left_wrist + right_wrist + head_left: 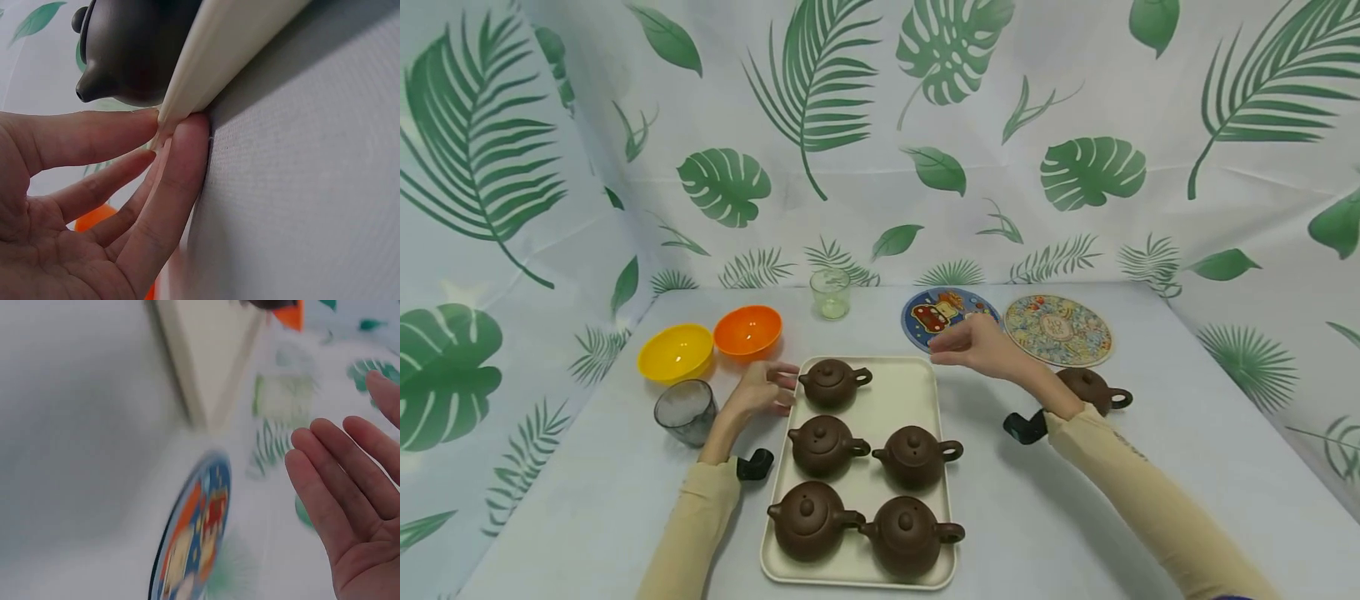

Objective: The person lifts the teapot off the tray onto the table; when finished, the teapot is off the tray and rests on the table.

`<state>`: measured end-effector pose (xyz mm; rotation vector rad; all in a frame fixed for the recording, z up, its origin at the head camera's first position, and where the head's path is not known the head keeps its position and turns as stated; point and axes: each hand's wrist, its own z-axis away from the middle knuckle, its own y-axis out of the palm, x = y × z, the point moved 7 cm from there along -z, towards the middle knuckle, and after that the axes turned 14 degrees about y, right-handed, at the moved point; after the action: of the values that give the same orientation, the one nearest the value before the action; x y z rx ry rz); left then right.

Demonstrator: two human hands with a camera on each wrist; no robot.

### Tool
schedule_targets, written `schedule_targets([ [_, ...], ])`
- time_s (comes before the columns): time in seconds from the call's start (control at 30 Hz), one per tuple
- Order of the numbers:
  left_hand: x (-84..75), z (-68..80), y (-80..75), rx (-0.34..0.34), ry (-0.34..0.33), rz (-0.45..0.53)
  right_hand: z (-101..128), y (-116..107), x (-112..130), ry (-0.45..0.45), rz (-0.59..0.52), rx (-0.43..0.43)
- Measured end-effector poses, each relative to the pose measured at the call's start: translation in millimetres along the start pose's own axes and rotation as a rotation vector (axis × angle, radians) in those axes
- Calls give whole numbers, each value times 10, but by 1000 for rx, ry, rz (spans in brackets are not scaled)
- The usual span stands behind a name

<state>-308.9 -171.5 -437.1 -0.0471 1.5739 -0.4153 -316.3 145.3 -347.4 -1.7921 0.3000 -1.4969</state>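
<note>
A cream rectangular tray (880,387) lies on the table and bears several dark brown teapots, one of them a teapot (831,383) at its far left. My left hand (758,390) pinches the tray's left rim beside that teapot; in the left wrist view the thumb and fingertips meet at the tray edge (194,69), near the teapot's spout (94,86). Held in the air off the tray's far right corner is my right hand (981,346), its fingers extended and nothing in them. In the right wrist view, the right hand's palm (369,562) shows bare.
Left of the tray stand a yellow bowl (676,354), an orange bowl (748,332) and a grey glass (687,412). A greenish glass (831,293) is behind. Two round patterned mats, one blue (951,304), one multicoloured (1058,330), lie far right. Another teapot (1086,387) is partly behind the right forearm.
</note>
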Motion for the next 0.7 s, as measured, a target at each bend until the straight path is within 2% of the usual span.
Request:
schedule_targets([
  [0.23, 17, 18, -5, -14, 0, -1, -375, 469, 240, -49, 59, 98],
  [0.37, 31, 20, -24, -18, 3, -7, -513, 685, 345, -71, 94, 153],
  [0.7, 17, 5, 0, -5, 6, 9, -619, 931, 483, -121, 139, 204],
])
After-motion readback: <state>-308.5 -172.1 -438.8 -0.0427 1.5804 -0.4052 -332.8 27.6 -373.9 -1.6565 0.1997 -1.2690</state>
